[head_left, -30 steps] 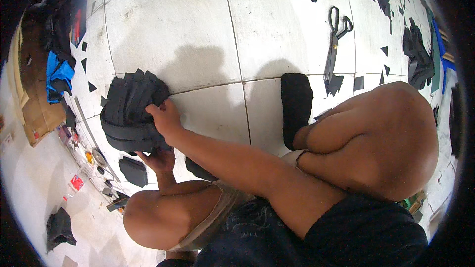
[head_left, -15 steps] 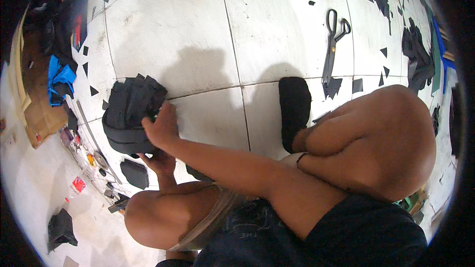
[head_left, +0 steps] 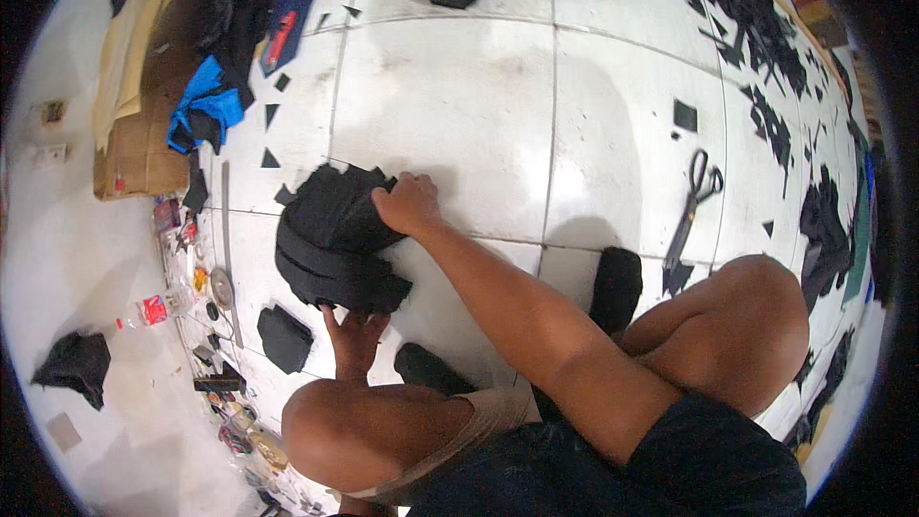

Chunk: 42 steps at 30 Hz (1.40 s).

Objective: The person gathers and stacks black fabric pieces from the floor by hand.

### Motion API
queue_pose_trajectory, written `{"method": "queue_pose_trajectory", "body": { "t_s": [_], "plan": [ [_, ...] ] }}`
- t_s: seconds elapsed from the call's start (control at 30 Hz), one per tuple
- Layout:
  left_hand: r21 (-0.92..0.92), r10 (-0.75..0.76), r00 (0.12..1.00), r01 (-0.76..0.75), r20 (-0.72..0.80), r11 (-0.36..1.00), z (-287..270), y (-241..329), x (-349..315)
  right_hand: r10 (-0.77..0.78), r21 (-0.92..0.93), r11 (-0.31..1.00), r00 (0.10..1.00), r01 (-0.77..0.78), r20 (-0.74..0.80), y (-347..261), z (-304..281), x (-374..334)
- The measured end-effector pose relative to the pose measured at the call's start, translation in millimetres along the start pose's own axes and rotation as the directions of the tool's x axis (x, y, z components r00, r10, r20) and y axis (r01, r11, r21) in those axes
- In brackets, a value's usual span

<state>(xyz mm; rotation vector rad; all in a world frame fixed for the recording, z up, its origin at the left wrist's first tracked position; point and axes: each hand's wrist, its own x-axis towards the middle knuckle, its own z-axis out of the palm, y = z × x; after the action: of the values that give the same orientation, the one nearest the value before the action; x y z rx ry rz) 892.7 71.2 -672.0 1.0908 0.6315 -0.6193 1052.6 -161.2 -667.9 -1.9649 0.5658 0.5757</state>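
Resting at the right side of a stack of black fabric pieces point(head_left: 330, 235), the right hand point(head_left: 410, 204) has its thumb and fingers bent in at the edge; whether they pinch a layer cannot be told. The stack sits left of centre in the frame, its pieces overlapping unevenly. Below it, the left hand point(head_left: 356, 333) touches the lower edge with thumb and fingers parted, their tips partly hidden, so how firmly they hold is unclear. A separate black piece point(head_left: 285, 338) lies just beside, toward the lower left. Black-handled scissors point(head_left: 690, 206) lie at the right of the frame on white floor tiles point(head_left: 459, 105), and blue cloth point(head_left: 204, 101) lies at the upper left.
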Motion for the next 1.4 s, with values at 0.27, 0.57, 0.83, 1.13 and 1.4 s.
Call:
{"method": "queue_pose_trajectory", "body": {
  "t_s": [0.27,0.57,0.83,1.13,1.4],
  "plan": [
    [0.896,0.148,0.943,0.223,-0.298,0.383,-170,74,-24,0.126,-0.016,0.992,0.99,-0.127,-0.061,-3,17,11],
    [0.338,0.087,0.891,0.077,-0.445,0.938,-85,121,56,0.181,0.034,0.983,0.983,-0.181,-0.02,-11,18,3],
    [0.373,0.212,0.893,-0.054,-0.397,0.926,-89,113,87,0.121,0.148,0.983,0.989,-0.108,-0.083,-17,32,0],
    [0.254,0.19,0.908,-0.097,-0.373,0.962,-72,110,80,0.012,0.629,0.75,0.955,-0.205,0.298,9,29,24],
    [0.251,0.172,0.907,-0.077,-0.383,0.965,-73,114,67,0.077,0.538,0.813,0.957,-0.221,0.278,-32,18,-8]
  ]
}}
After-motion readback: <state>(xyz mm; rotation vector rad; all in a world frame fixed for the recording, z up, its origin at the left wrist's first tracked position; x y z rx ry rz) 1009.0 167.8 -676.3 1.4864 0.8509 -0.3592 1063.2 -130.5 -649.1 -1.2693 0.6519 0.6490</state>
